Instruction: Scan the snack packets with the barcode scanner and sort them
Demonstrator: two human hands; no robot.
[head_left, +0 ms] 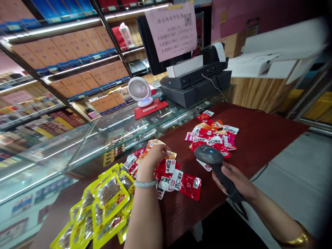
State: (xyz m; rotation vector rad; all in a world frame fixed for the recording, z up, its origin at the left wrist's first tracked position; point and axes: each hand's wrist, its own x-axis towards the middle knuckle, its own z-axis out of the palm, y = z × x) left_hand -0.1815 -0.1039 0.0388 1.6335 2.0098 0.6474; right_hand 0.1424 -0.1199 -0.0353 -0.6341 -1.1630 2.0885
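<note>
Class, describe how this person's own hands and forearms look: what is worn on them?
The left hand and right hand are ungloved, with no sleeves showing. The left arm wears a smooth, rounded, pale grey-green bangle; the right arm wears a shiny, gold-coloured, metallic-looking bangle.

1 close head view, facing forward-down

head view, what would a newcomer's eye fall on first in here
Probably the heap of bright yellow packets at the lower left, vivid against the dark red table cover. Next might be the black scanner with its small blue light, held in the right hand. Further back, a large pink notice hangs over the dark monitor.
</note>
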